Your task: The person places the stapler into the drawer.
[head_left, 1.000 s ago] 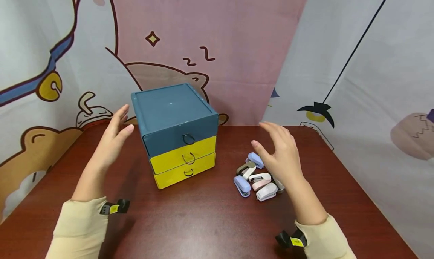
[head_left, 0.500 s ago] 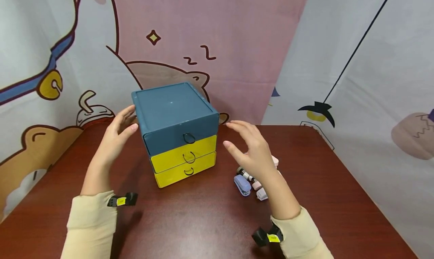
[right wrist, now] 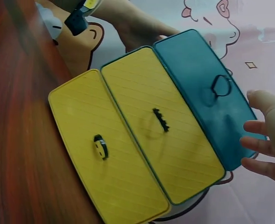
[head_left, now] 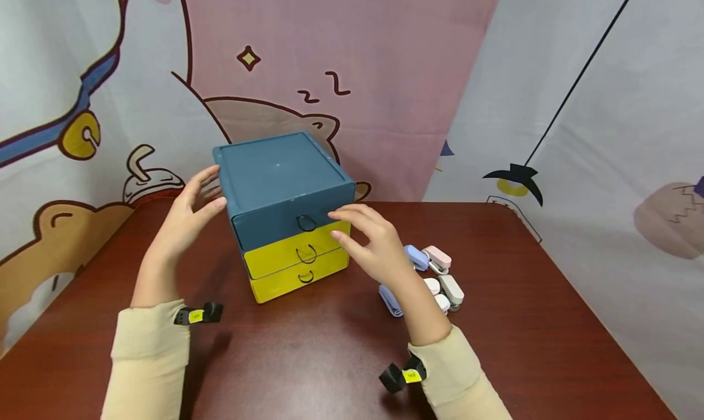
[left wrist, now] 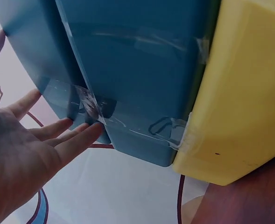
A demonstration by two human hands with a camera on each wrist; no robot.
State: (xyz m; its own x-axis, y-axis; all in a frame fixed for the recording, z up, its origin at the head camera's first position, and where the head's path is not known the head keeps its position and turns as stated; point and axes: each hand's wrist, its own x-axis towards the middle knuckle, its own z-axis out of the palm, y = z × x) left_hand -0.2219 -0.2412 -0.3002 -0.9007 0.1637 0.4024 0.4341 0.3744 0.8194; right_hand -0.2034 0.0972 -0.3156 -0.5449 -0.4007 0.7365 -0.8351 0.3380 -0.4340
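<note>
A small drawer cabinet (head_left: 277, 172) stands left of the middle in the head view, with a blue top drawer (head_left: 269, 229) above two yellow drawers (head_left: 291, 252). Each drawer has a black ring pull, such as the top handle (head_left: 306, 223). My left hand (head_left: 184, 218) is spread at the cabinet's blue left side; in the left wrist view its fingertips (left wrist: 93, 133) reach that taped side and appear to touch it. My right hand (head_left: 376, 249) hovers before the right front of the top drawer, fingers extended and holding nothing. In the right wrist view its fingers (right wrist: 258, 145) are close to the blue front.
Several mini staplers lie on the brown table (head_left: 308, 359) right of the cabinet, partly hidden by my right forearm; among them are a pink stapler (head_left: 437, 258), a white stapler (head_left: 452, 290) and a blue stapler (head_left: 390, 301). A cartoon-printed cloth (head_left: 396, 90) hangs behind.
My right hand has moved left from above the staplers to the cabinet's front. My left hand has moved right a little, up to the cabinet's side. The drawers stay closed.
</note>
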